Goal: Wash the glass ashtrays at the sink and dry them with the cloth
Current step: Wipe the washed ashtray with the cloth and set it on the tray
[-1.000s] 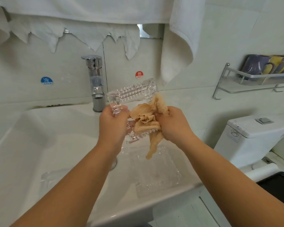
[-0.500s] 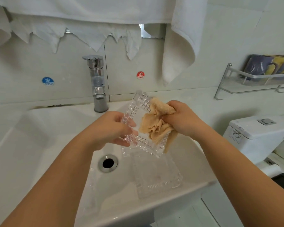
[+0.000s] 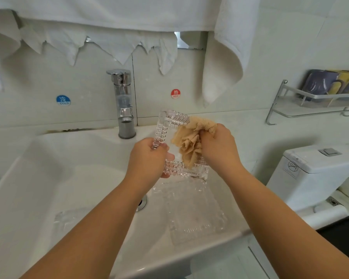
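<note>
Above the white sink (image 3: 48, 178), my left hand (image 3: 147, 158) grips the left edge of a square ribbed glass ashtray (image 3: 169, 125), which is tilted up with its hollow facing me. My right hand (image 3: 220, 148) holds a bunched tan cloth (image 3: 187, 141) and presses it into the ashtray's hollow. A second glass ashtray (image 3: 195, 216) lies in the basin below, at the right. A third glass ashtray (image 3: 69, 220) lies in the basin at the left, faint against the white.
A chrome tap (image 3: 123, 103) stands at the back of the sink, with the drain (image 3: 142, 204) partly hidden under my left forearm. White towels (image 3: 224, 57) hang overhead. A metal wall rack (image 3: 310, 99) with cups and a toilet cistern (image 3: 310, 170) are at the right.
The ashtray has been turned from edge-up to facing me. My right hand with the cloth has moved up and into its hollow. My left hand has shifted its grip to the left edge.
</note>
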### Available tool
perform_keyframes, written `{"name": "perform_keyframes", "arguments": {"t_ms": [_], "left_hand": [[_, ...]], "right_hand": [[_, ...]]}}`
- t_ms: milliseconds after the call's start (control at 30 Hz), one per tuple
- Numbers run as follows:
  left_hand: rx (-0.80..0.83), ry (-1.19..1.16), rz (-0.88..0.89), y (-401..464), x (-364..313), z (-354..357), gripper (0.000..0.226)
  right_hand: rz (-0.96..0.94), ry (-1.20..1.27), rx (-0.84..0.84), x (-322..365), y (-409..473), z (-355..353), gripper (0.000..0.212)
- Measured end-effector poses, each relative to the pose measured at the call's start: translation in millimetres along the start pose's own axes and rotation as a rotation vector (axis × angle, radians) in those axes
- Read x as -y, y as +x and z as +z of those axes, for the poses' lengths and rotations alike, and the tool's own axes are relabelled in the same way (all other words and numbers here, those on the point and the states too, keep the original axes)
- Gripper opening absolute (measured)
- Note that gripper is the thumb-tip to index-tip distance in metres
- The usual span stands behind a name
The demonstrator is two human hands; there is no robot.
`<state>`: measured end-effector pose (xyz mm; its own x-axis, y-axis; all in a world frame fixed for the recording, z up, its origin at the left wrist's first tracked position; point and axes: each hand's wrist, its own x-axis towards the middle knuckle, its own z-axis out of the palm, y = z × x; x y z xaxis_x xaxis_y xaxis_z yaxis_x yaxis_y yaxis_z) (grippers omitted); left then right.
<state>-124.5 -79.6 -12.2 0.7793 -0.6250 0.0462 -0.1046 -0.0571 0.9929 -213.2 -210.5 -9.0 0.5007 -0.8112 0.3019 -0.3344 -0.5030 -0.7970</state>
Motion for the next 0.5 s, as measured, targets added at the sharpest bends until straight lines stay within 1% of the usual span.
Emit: {"name": "perform_keyframes", "arguments": {"t_ms": [100,167,233,300,367,433,500], "left_hand": [[-0.029,-0.035,0.013,-2,1,3,0.013],[-0.036,-0.047,0.015,-4,0,4,0.013],[-0.04,-0.044,0.018,-5,1,4,0.012],[-0.043,-0.033,0.027,-7,1,5,0.009],[-0.053,-0.01,0.059,-7,2,6,0.01],[-0.07,0.016,0.094,-6,2,6,0.013],[-0.089,0.023,0.112,-6,4,6,0.014]], "right_hand": [[-0.007,0.128,-0.008,5,-1,3,0.026],[-0.003,0.152,-0.028,4,-3,5,0.027],[-0.001,0.024,-0.086,3,-4,5,0.018],[-0.005,-0.122,-0.119,1,-7,2,0.031],[0.006,-0.203,-0.134,3,-11,0,0.04],[0.019,-0.19,-0.127,5,-16,2,0.038],[0.032,-0.075,-0.098,7,-20,5,0.029]]}}
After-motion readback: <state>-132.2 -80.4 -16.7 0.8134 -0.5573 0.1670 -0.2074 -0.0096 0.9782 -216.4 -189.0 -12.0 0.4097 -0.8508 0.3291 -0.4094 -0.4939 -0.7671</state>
